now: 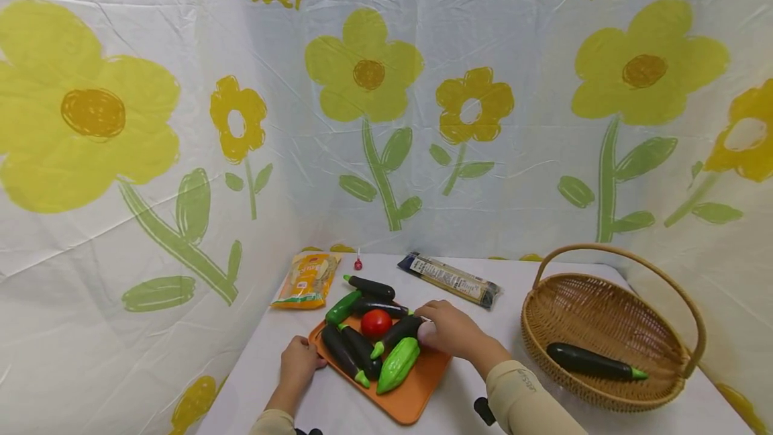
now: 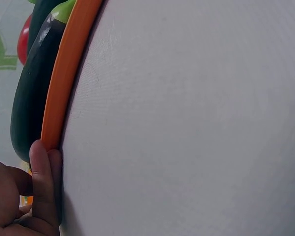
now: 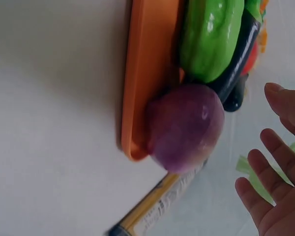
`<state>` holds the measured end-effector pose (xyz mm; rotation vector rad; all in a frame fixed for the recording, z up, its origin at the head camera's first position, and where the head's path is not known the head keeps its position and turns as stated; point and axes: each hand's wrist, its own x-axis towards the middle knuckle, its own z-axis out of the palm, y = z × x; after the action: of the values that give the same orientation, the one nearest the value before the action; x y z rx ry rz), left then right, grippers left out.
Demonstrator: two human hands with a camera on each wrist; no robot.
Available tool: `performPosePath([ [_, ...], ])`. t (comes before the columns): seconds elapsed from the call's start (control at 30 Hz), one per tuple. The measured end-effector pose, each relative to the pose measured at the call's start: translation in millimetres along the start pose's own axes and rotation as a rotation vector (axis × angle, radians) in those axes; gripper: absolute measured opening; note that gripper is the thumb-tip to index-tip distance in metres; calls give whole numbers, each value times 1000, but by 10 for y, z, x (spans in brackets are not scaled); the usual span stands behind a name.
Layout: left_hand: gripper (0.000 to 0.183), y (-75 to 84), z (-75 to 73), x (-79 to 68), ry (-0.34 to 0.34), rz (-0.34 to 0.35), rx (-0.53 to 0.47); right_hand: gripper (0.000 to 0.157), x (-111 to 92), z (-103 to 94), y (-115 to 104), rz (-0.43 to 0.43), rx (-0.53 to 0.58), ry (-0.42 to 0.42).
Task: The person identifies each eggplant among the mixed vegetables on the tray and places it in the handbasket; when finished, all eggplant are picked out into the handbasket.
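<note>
An orange tray [image 1: 417,405] holds several dark eggplants [image 1: 342,349], a red tomato [image 1: 376,323], a green pepper [image 1: 343,307] and a ridged bright green bitter melon [image 1: 398,366]. At its left corner my left hand [image 1: 298,360] holds the rim; the left wrist view has fingertips [image 2: 38,150] against the orange edge beside an eggplant. My right hand [image 1: 449,329] is over the tray's right end, overlapping one eggplant's end in the head view. In the right wrist view its fingers [image 3: 280,162] are spread apart, with a purple onion [image 3: 187,128] below them in the tray.
A wicker basket [image 1: 586,297] with a tall handle stands on the right, one eggplant [image 1: 594,362] inside. Behind the tray lie a yellow-orange food packet [image 1: 308,280], a small red object [image 1: 358,264] and a long clear-wrapped pack [image 1: 449,279]. Flower-printed curtains enclose the table.
</note>
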<state>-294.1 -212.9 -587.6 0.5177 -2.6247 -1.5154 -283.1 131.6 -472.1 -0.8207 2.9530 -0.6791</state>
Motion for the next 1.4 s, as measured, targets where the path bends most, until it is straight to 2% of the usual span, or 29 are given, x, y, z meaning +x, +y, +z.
performPosePath([
  [0.3,28,9,27,4,19,-37,-7,42,168,223,-103,-11,-20,-55],
  [0.63,27,-24,43,-11,18,-9,-6,43,345,432,-214,-30,-56,-101],
  [0.87,24,-21,43,-22,37,11,-8,38,443,553,-279,-84,-124,-96],
  [1.07,23,-20,48,-12,37,1,-2,31,494,635,-334,-79,-153,-132],
  [1.4,23,-10,27,-9,24,3,0,19,545,653,-436,-229,-286,-104],
])
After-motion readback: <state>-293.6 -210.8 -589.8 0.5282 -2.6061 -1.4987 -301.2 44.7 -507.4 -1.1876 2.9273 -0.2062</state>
